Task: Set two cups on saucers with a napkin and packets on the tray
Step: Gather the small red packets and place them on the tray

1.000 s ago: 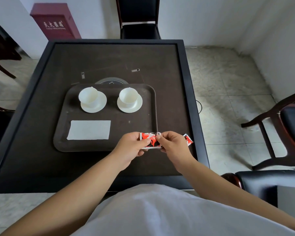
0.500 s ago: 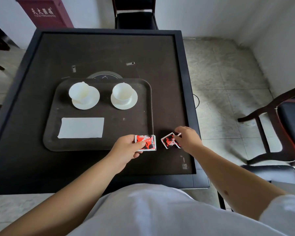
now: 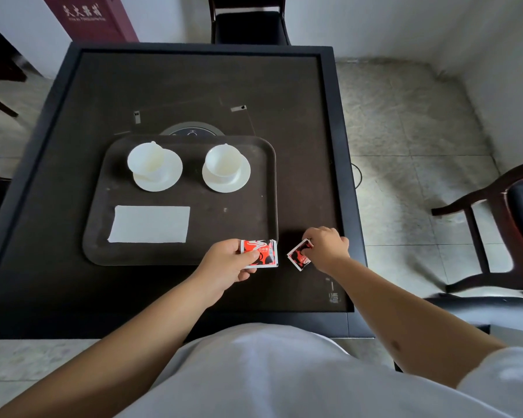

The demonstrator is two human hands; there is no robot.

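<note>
From where I sit, the tray (image 3: 103, 206) is nearly done: both cups on saucers and the napkin (image 3: 150, 224) lie well beyond my fingertips. So we're on the packet step, I reckon. Left hand (image 3: 224, 267) pinches a small stack of packets (image 3: 261, 253) over the tray's near corner. Right hand (image 3: 326, 248) pinches a single packet (image 3: 299, 255) just beside it, off the tray. Next both need setting down inside the rim.
</note>
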